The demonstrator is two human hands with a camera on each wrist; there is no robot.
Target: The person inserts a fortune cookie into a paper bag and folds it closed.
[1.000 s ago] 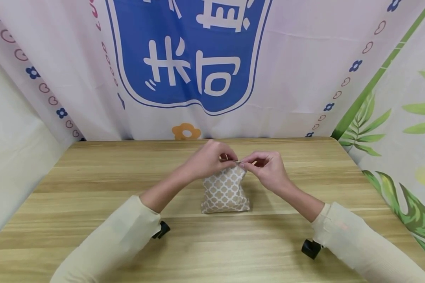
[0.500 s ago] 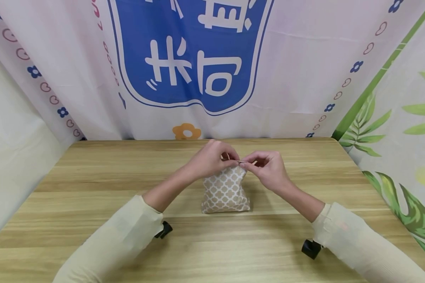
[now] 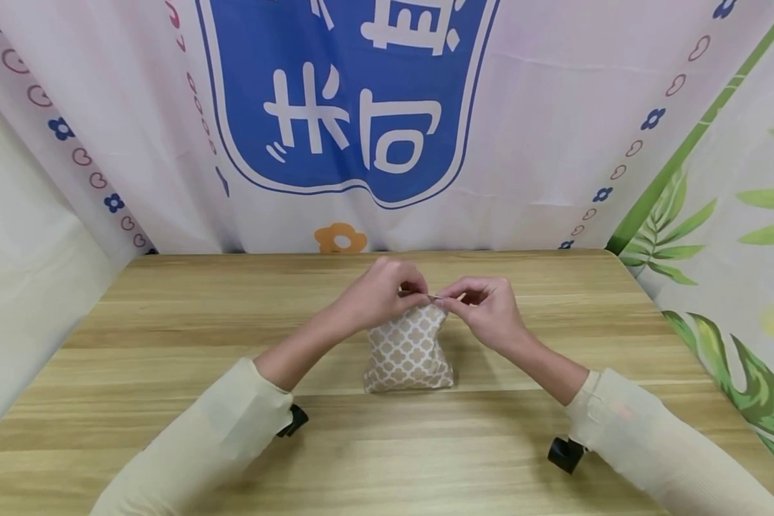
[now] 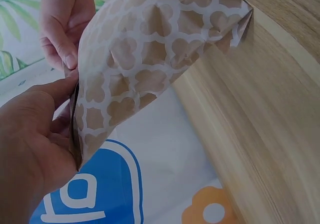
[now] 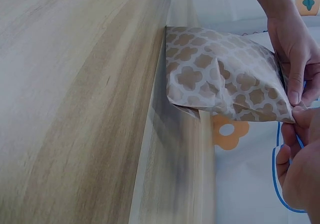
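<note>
A brown paper bag (image 3: 408, 352) with a white lattice pattern stands on the wooden table, its top edge between both hands. My left hand (image 3: 387, 292) pinches that edge from the left. From the right, my right hand (image 3: 486, 308) pinches the top corner between thumb and fingers. In the left wrist view the bag (image 4: 145, 53) looks bulged, its mouth pressed into a thin line along the left fingers. The right wrist view shows both thumbs close together at the corner of the bag (image 5: 225, 78). What is inside the bag is hidden.
The wooden table (image 3: 168, 322) reaches back to a hanging cloth (image 3: 542, 143) with a blue emblem and an orange flower. A leaf-printed cloth (image 3: 735, 287) hangs on the right. Black wrist mounts (image 3: 565, 455) sit below the sleeves.
Both hands stay at the bag's top edge with only slight finger shifts. The left hand and the bag have moved very slightly left.
</note>
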